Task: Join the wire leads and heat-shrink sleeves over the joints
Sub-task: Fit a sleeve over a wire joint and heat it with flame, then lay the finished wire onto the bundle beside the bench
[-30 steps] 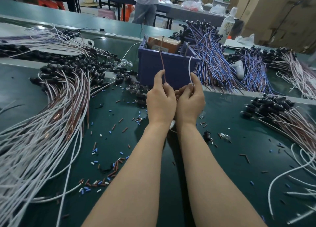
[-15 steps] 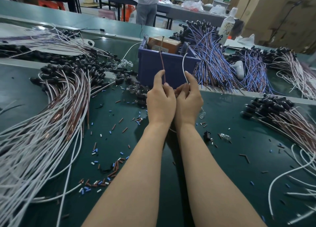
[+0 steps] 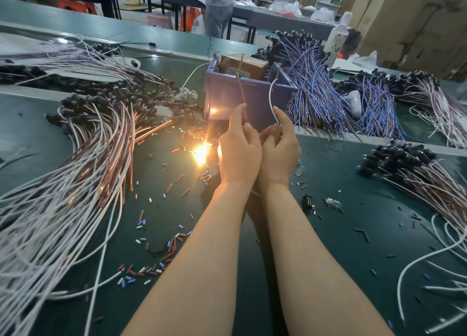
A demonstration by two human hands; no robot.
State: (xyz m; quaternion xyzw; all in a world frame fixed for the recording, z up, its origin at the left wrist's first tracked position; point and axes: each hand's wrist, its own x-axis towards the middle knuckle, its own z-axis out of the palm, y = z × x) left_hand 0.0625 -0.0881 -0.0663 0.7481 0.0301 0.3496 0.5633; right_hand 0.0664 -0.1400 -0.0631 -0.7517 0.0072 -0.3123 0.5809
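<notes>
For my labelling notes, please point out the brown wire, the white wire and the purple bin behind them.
brown wire [image 3: 242, 91], head view, middle of its upright stretch.
white wire [image 3: 270, 95], head view, on its curved bend.
purple bin [image 3: 255, 95], head view, front wall between both wires.

No text, brand or number can be read. The brown box [image 3: 242, 64] in the purple bin [image 3: 252, 100], upper centre of the frame, bears a pale label whose print is too blurred to make out. The white bottle [image 3: 337, 40] at upper right shows only a speckled pattern.
</notes>
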